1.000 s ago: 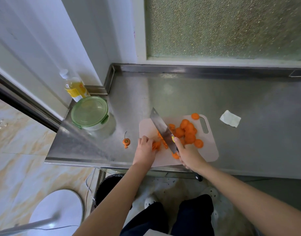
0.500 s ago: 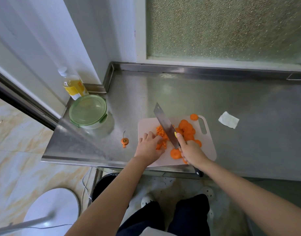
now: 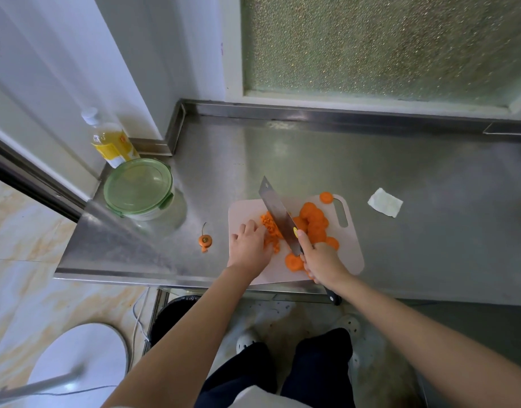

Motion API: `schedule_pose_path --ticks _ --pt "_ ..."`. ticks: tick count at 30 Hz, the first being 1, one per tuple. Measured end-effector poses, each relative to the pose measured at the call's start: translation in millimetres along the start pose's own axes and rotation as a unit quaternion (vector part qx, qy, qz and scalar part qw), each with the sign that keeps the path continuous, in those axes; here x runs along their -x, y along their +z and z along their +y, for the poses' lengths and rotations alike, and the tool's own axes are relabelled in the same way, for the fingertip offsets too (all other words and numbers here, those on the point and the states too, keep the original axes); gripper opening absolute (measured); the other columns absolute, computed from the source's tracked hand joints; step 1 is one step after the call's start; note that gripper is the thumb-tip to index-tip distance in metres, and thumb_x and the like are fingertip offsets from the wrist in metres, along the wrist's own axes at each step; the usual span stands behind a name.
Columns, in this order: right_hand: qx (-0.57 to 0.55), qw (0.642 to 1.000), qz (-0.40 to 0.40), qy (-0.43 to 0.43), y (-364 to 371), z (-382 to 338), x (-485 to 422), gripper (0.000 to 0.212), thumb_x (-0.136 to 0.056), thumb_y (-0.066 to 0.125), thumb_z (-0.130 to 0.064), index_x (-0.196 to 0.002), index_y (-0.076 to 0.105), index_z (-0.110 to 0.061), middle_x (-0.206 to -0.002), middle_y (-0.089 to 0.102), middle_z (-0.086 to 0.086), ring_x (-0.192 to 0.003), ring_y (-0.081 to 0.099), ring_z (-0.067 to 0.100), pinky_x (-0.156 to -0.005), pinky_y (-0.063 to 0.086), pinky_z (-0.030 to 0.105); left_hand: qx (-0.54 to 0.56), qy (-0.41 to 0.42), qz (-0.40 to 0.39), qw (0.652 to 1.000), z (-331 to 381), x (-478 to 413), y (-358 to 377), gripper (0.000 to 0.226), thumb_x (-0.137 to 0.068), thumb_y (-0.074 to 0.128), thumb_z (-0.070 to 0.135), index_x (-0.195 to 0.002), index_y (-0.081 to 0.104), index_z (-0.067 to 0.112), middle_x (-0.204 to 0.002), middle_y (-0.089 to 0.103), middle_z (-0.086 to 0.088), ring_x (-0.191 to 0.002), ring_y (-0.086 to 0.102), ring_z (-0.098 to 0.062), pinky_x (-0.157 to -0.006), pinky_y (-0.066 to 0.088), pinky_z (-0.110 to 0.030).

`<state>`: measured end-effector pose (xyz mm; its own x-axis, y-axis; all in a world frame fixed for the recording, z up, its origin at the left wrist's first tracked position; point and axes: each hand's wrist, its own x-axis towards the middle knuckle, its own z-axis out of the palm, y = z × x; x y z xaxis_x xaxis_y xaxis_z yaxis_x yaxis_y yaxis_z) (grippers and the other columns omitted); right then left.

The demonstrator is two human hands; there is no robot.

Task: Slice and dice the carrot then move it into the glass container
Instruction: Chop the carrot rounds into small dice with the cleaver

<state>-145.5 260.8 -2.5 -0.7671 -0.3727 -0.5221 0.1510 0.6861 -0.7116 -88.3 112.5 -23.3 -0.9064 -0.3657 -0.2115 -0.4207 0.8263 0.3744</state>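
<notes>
The person stands at a steel bench (image 3: 400, 172) with a pale cutting board (image 3: 352, 254) lying at its near edge. The right hand (image 3: 321, 260) is clamped around the handle of a cleaver (image 3: 278, 213), with the forefinger stretched along the blade's spine. The blade runs diagonally away from the body, its edge down among the carrot on the board, and the dark end of the handle pokes out past the bench edge behind the wrist.

The left hand (image 3: 249, 245) rests knuckles-up on the board just left of the blade. Its fingers are bent and their tips are against the diced carrot (image 3: 269, 229), though it is not clear whether they pinch a piece or only steady the pile. The carrot slices (image 3: 313, 222) lie heaped on the right side of the blade. One slice sits apart by the board's handle slot at the far corner, and another lies near the right hand's knuckles.

The glass container (image 3: 138, 187) stands well to the left at the bench's far-left corner, with its green lid on. A carrot top (image 3: 205, 240) lies on the bare steel between it and the board. A bottle (image 3: 112, 139) of yellow liquid stands just behind the container, and a scrap of paper (image 3: 385, 202) lies on the bench to the right of the board.
</notes>
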Motion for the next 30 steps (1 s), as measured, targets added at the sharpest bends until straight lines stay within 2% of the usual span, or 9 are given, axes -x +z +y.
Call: schedule_pose_path --ticks 2,4,10,12,19,22,25,30 --pt "0.0 1.0 0.008 0.0 0 1 0 0.063 -0.096 0.029 -0.058 -0.054 0.039 -0.013 -0.046 0.037 0.0 -0.043 0.035 0.015 -0.047 0.026 0.025 0.049 -0.027 0.014 0.998 -1 -1 -2 0.031 -0.093 0.048 0.033 -0.113 0.055 0.011 -0.117 0.043 -0.008 -0.108 0.041 -0.026 -0.095 0.035 -0.039" --pt "-0.003 1.0 0.008 -0.005 -1 3 -1 0.063 -0.096 0.028 -0.058 -0.054 0.04 -0.012 -0.046 0.037 0.0 -0.043 0.036 0.015 -0.047 0.026 0.026 0.054 -0.031 0.018 0.998 -4 -1 -4 0.034 -0.092 0.05 0.036 -0.113 0.056 0.009 -0.117 0.043 -0.009 -0.108 0.041 -0.027 -0.095 0.036 -0.039" --pt "0.004 1.0 0.006 -0.005 0 1 -4 0.064 -0.095 0.027 -0.059 -0.054 0.039 -0.012 -0.047 0.036 0.002 -0.043 0.035 0.016 -0.047 0.026 0.026 -0.089 0.035 0.007 0.995 -8 7 -1 0.04 -0.095 0.041 0.043 -0.124 0.048 0.018 -0.121 0.043 -0.007 -0.109 0.042 -0.024 -0.094 0.037 -0.038" --pt "0.012 1.0 0.004 -0.009 0 0 -5 0.065 -0.096 0.027 -0.058 -0.053 0.04 -0.011 -0.046 0.037 0.003 -0.044 0.036 0.016 -0.047 0.026 0.027 -0.101 0.047 0.015 0.994 -8 10 1 0.041 -0.094 0.04 0.047 -0.124 0.048 0.02 -0.12 0.044 -0.006 -0.109 0.043 -0.024 -0.093 0.036 -0.036" --pt "0.005 1.0 0.001 -0.003 6 3 -5 0.064 -0.093 0.028 -0.063 -0.061 0.043 -0.009 -0.046 0.034 0.0 -0.038 0.033 0.01 -0.047 0.026 0.025 -0.004 0.002 0.031 1.0 -15 18 10 0.048 -0.091 0.047 0.05 -0.131 0.044 0.024 -0.126 0.047 0.0 -0.118 0.041 -0.021 -0.099 0.032 -0.034" --pt "0.0 1.0 0.004 -0.006 7 2 -4 0.064 -0.092 0.03 -0.064 -0.058 0.042 -0.011 -0.043 0.033 -0.003 -0.034 0.031 0.007 -0.047 0.025 0.025 0.043 0.002 0.049 0.998 -11 20 12 0.039 -0.091 0.052 0.043 -0.125 0.052 0.025 -0.123 0.05 0.001 -0.117 0.041 -0.02 -0.098 0.03 -0.033" --pt "-0.003 1.0 0.005 -0.01 8 0 -4 0.066 -0.091 0.03 -0.065 -0.061 0.045 -0.009 -0.044 0.035 -0.003 -0.041 0.035 0.012 -0.048 0.026 0.027 0.093 -0.008 0.071 0.993 -10 20 12 0.031 -0.089 0.058 0.032 -0.118 0.061 0.025 -0.118 0.055 0.003 -0.115 0.043 -0.019 -0.095 0.028 -0.03" --pt "-0.002 1.0 0.0 -0.025 10 -6 0 0.064 -0.094 0.03 -0.061 -0.063 0.046 -0.007 -0.046 0.035 0.0 -0.042 0.034 0.014 -0.047 0.027 0.027 0.106 -0.011 0.076 0.991 -10 20 10 0.029 -0.087 0.061 0.028 -0.115 0.064 0.021 -0.113 0.06 0.001 -0.112 0.046 -0.021 -0.092 0.029 -0.03"
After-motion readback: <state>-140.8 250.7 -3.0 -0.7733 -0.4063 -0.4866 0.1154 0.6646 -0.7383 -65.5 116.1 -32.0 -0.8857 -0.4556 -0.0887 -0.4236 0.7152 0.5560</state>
